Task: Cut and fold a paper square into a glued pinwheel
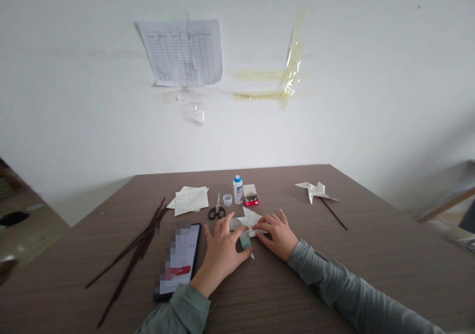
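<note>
- Both hands rest on a folded piece of printed paper point(245, 225) lying flat on the brown table point(371, 255), near the front edge, just ahead of the person.
- Left hand point(221, 247): palm down, fingers spread, thumb tucked against the lower flap of the paper. Looks like a pin-down hold, weight keeping the folds from springing open. Not clenched; pressing more than grasping.
- Right hand point(277, 234): fingers curled over the paper's right edge, tips on the sheet. It seems to pinch or crease a flap; how tight the grip is cannot be told at this size.
- A phone point(178, 260) lies screen up, just left of the left hand, angled to be read while working.
- Scissors point(216, 211), a small white glue bottle point(238, 189) with its cap point(227, 200) off beside it, and a little open box of pins point(251, 195) stand in a row behind the paper, within easy reach.
- Spare sheets point(190, 199) sit stacked left of the scissors.
- Thin dark sticks point(137, 247) lie bundled loosely at far left, well apart from the hands.
- A finished paper pinwheel point(315, 191) on its stick lies at right, set aside, away from the working spot.
</note>
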Action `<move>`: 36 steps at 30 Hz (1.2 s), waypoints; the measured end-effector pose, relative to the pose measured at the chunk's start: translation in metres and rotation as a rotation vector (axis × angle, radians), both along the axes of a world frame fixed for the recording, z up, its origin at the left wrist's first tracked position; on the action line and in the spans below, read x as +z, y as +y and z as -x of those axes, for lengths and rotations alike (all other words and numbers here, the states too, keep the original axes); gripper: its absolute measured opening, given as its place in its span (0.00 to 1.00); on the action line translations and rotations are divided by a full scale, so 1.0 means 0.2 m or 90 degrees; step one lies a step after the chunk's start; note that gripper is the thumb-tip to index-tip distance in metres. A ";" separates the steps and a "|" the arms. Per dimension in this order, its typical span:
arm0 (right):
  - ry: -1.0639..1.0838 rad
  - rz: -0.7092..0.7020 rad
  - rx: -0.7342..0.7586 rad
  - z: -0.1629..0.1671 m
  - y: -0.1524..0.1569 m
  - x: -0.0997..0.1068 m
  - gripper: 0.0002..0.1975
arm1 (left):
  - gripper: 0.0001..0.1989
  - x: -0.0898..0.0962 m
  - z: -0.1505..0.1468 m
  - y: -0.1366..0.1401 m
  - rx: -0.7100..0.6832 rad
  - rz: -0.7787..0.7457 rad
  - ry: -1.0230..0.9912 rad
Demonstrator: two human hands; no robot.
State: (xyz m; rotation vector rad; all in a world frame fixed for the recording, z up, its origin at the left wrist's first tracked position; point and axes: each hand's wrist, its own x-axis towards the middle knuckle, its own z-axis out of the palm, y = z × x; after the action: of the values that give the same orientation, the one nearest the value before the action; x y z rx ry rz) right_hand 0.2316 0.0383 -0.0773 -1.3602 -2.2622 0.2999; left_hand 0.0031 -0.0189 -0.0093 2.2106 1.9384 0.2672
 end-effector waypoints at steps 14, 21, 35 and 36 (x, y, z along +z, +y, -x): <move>-0.035 0.003 0.000 0.02 -0.02 0.00 0.18 | 0.30 0.05 -0.01 0.00 0.003 0.039 -0.002; 0.003 -0.028 -0.004 0.01 0.00 -0.03 0.15 | 0.34 0.03 0.00 0.00 0.010 -0.001 -0.011; -0.003 -0.003 -0.002 0.01 -0.01 0.00 0.16 | 0.31 0.01 0.00 0.01 0.000 0.010 -0.012; 0.001 -0.001 -0.003 0.01 -0.01 0.01 0.16 | 0.33 0.01 0.00 0.01 0.003 0.008 -0.013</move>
State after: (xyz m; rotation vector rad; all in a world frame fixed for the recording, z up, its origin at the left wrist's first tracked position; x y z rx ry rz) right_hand 0.2302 0.0362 -0.0762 -1.3639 -2.2571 0.2986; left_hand 0.0038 -0.0166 -0.0073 2.1871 1.9309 0.2759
